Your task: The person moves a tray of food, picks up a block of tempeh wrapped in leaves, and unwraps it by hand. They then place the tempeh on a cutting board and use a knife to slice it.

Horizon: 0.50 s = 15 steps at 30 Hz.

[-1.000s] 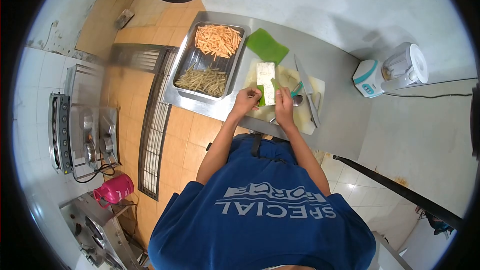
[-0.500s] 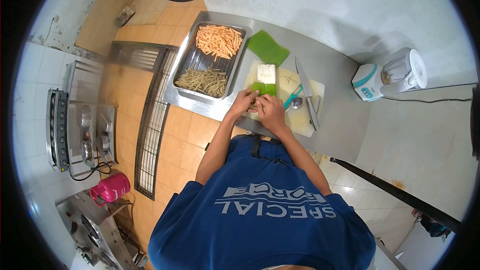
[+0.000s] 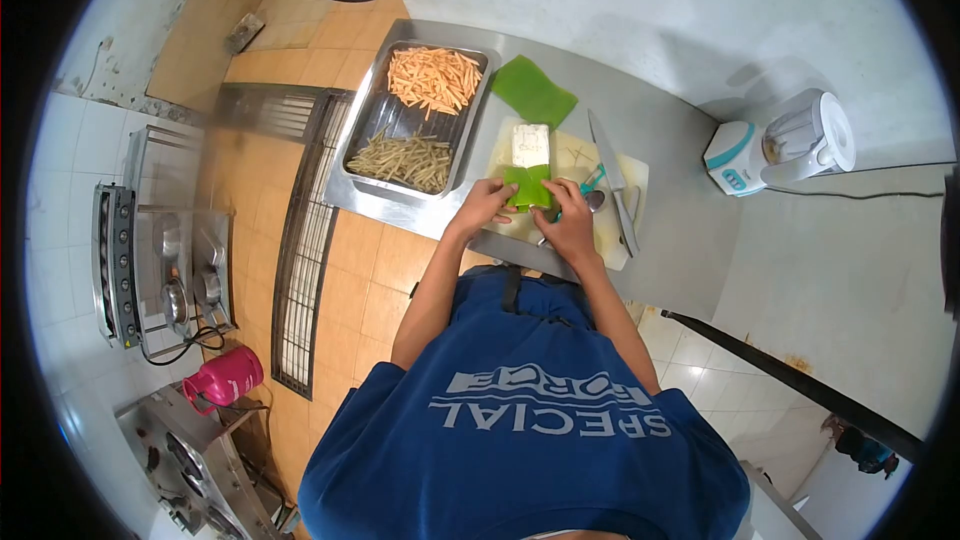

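A piece of green leaf (image 3: pixel 528 187) lies on the cutting board (image 3: pixel 608 240), just below a white block (image 3: pixel 530 145). My left hand (image 3: pixel 484 206) pinches the leaf's left edge. At its right edge, my right hand (image 3: pixel 570 224) has its fingers closed on the same leaf. A spoon (image 3: pixel 596 201) and a teal-handled tool (image 3: pixel 592 178) lie right beside my right hand, partly hidden by it. Further right a large knife (image 3: pixel 607 155) rests across the board's edge, with a smaller knife (image 3: pixel 632 202) near its handle.
A steel tray (image 3: pixel 352 172) with orange strips (image 3: pixel 434 78) and green strips (image 3: pixel 402 161) stands at the left of the steel table (image 3: pixel 690 240). Another green leaf (image 3: pixel 533 90) lies behind the board. A blender (image 3: pixel 740 155) stands at the right by the wall.
My hands have moved apart, the right one to the right and slightly down. The leaf between them now shows wider and flatter.
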Each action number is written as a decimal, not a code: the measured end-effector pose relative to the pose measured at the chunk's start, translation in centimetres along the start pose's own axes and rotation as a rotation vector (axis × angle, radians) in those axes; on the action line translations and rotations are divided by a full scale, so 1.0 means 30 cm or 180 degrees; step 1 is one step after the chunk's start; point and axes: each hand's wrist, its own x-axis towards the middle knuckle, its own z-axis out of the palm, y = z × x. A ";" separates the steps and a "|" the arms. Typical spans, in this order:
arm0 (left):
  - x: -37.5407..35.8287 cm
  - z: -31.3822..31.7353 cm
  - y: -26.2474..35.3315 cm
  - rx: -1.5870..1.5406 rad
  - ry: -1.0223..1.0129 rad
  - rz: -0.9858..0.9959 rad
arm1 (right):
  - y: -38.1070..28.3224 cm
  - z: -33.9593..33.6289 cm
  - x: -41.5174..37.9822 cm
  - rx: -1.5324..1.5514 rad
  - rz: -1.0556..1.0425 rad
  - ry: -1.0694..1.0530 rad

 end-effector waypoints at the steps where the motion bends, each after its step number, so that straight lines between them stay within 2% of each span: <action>1: -0.003 0.001 0.001 0.0001 -0.0003 -0.0005 | 0.011 0.002 -0.005 0.0000 0.0005 -0.0001; 9: -0.006 -0.010 -0.014 -0.0049 -0.0161 0.0114 | 0.090 0.030 -0.031 -0.0119 -0.0450 0.0267; 15: -0.008 -0.021 -0.019 -0.0164 -0.0201 0.0099 | 0.072 0.035 -0.028 -0.0151 -0.0493 0.0271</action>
